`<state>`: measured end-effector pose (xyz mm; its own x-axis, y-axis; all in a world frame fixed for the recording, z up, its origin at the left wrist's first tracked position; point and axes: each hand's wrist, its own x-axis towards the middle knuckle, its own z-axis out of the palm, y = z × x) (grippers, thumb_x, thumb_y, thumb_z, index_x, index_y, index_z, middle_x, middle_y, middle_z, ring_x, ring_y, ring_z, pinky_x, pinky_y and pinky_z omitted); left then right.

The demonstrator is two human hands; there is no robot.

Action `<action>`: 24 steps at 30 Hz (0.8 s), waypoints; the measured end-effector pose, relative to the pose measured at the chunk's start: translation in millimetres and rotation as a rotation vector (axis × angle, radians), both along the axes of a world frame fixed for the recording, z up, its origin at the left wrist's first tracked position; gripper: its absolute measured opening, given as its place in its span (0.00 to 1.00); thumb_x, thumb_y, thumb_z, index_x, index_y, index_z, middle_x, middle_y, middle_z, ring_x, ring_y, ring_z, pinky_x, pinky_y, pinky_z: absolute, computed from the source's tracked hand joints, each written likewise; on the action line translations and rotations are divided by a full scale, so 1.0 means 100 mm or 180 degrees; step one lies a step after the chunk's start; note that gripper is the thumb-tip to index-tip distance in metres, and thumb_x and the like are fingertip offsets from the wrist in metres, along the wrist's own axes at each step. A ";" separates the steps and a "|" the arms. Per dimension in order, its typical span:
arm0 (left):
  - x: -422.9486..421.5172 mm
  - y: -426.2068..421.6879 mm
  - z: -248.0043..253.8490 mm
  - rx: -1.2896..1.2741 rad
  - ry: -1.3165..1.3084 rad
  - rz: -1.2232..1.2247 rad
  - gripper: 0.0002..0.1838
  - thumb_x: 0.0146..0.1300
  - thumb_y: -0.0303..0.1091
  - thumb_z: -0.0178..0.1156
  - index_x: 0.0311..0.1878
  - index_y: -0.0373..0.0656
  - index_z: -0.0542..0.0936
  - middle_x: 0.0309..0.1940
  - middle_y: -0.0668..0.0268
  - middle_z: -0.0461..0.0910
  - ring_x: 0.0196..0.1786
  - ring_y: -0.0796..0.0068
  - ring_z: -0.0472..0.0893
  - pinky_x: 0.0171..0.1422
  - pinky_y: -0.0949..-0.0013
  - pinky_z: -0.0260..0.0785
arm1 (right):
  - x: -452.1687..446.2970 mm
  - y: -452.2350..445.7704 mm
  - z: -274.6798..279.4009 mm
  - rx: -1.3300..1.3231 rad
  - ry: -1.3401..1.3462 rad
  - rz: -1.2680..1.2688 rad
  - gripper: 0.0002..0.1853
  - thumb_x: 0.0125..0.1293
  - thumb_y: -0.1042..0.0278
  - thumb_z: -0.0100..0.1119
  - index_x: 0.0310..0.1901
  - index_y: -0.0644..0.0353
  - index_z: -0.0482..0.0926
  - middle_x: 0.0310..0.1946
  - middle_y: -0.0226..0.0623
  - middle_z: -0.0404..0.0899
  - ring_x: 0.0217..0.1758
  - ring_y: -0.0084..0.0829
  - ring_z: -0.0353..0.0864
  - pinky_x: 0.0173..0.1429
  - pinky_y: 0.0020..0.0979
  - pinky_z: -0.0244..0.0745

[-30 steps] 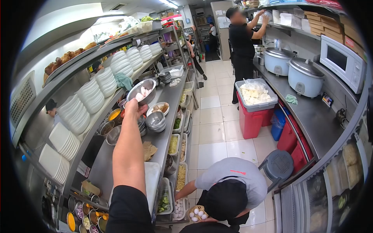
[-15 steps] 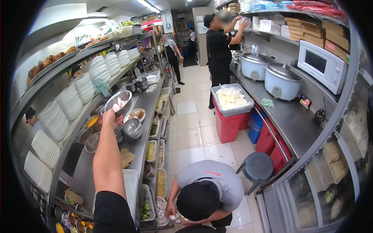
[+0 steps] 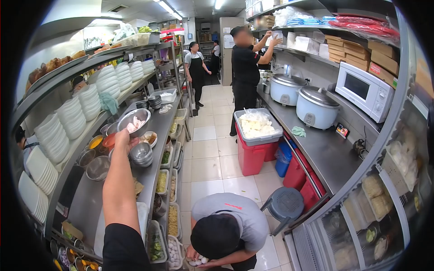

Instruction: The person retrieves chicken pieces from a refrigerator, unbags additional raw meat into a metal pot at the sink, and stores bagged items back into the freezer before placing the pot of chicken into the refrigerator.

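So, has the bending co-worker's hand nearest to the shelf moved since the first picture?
Yes: that hand has come away from the egg container, in towards the co-worker's body.

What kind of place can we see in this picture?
It is probably a restaurant kitchen: there are stacked white dishes, two large rice cookers, and the left hand holding a metal bowl of food.

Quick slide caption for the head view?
Left hand holds a metal bowl of pale pieces over the steel counter.
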<state>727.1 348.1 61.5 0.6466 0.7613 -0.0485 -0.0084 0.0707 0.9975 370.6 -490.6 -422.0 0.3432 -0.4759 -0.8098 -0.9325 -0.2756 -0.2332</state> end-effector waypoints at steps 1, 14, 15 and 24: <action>-0.01 -0.01 0.01 0.0002 0.0010 -0.0013 0.18 0.66 0.36 0.43 0.49 0.36 0.76 0.38 0.53 0.80 0.33 0.63 0.82 0.39 0.60 0.80 | 0.00 0.01 0.00 0.0000 -0.0001 0.0005 0.26 0.69 0.44 0.49 0.51 0.62 0.78 0.35 0.46 0.82 0.34 0.37 0.78 0.38 0.40 0.70; 0.02 0.16 -0.07 -0.0024 -0.0070 0.0041 0.16 0.64 0.39 0.51 0.46 0.37 0.78 0.36 0.56 0.81 0.31 0.64 0.81 0.36 0.61 0.79 | 0.15 0.08 0.08 -0.0030 -0.0023 0.0183 0.25 0.68 0.45 0.50 0.50 0.62 0.78 0.34 0.45 0.82 0.34 0.36 0.78 0.38 0.39 0.70; -0.02 0.15 -0.05 -0.0114 -0.0115 0.0102 0.16 0.64 0.42 0.55 0.45 0.38 0.79 0.35 0.57 0.81 0.32 0.64 0.82 0.37 0.60 0.79 | 0.19 0.10 0.06 -0.0031 -0.0006 0.0245 0.25 0.68 0.45 0.50 0.50 0.62 0.79 0.34 0.45 0.82 0.34 0.36 0.78 0.38 0.39 0.70; -0.53 0.47 -0.06 -0.0285 -0.0378 0.0675 0.14 0.64 0.33 0.48 0.48 0.40 0.78 0.33 0.57 0.80 0.29 0.67 0.81 0.34 0.64 0.78 | 0.69 0.26 0.14 -0.0015 -0.0070 0.0850 0.24 0.68 0.46 0.50 0.49 0.62 0.79 0.33 0.44 0.82 0.34 0.35 0.78 0.37 0.38 0.70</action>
<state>674.3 395.4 55.4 0.4781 0.8766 -0.0551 -0.1492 0.1429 0.9784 440.0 -464.1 -408.2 0.4747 -0.3700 -0.7986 -0.8213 -0.5123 -0.2508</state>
